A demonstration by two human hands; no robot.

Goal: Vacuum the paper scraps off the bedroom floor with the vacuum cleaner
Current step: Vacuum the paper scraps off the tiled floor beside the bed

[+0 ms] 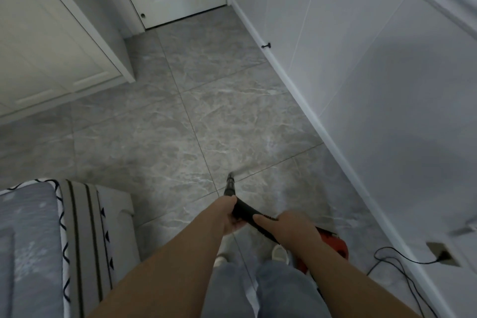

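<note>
Head view: both hands grasp the black tube of the vacuum cleaner (245, 212), the left hand (229, 217) curled around it ahead, the right hand (289, 224) clenched further back by the red body. The nozzle (230, 178) points down at the grey tiled floor (154, 131). A bed corner (77, 227) lies left; a black power cord (402, 258) runs to a wall socket (442, 254) on the right. Paper scraps cannot be made out.

The floor (206, 116) was grey marbled tile. The vacuum cleaner (333, 242) beside it showed an orange-red body with a black tube (245, 210), and the bed (31, 240) wore grey cover, edged in dark stripes and zigzags.
</note>
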